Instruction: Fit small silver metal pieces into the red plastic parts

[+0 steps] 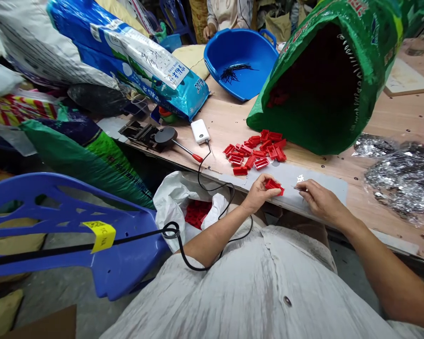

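Note:
My left hand [259, 194] is closed round a red plastic housing [274, 187], a small open box shape, just over the table's front edge. To its right, my right hand [318, 197] pinches a small thin metal piece [297, 188], too small to make out fully. Between and beyond the hands lie a few small silvery pieces [300, 178] on a grey mat [330, 187]. A loose heap of red plastic housings [256, 151] sits on the table behind my left hand.
A green woven sack [314, 132] gapes toward me. Behind stands a blue basin [242, 52] with dark thin strips. Plastic bags of metal parts [406, 176] lie right. A power bank [200, 132], a lever tool [178, 143], a white sack [169, 195] and a blue chair [127, 263] are left.

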`<state>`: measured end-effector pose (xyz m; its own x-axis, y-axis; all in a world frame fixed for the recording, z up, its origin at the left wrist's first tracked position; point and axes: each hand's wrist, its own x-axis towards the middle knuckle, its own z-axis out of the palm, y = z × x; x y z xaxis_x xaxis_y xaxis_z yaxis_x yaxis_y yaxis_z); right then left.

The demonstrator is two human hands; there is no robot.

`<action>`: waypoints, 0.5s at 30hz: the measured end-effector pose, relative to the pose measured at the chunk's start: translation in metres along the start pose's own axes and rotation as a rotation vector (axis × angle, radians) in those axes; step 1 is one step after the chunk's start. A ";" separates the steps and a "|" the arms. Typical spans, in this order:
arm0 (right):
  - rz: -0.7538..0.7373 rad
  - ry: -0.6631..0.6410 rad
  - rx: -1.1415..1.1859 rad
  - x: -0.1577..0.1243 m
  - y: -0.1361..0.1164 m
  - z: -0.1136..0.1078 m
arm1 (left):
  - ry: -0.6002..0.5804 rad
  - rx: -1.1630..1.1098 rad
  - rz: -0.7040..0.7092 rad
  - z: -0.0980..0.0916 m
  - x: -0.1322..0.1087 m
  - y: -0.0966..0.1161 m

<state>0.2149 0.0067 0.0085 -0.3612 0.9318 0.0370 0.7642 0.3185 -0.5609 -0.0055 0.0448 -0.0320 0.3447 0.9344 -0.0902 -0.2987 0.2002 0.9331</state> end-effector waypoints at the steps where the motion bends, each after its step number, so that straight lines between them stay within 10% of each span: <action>1: 0.038 0.026 0.060 -0.004 0.000 0.002 | 0.008 -0.119 -0.043 0.005 -0.002 0.004; 15: 0.086 0.176 0.243 0.001 -0.044 0.012 | 0.071 -0.604 -0.339 0.035 -0.019 0.030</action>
<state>0.1748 -0.0079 0.0234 -0.1869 0.9760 0.1115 0.6299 0.2061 -0.7488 0.0106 0.0228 0.0100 0.4540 0.8040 -0.3840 -0.6346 0.5943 0.4940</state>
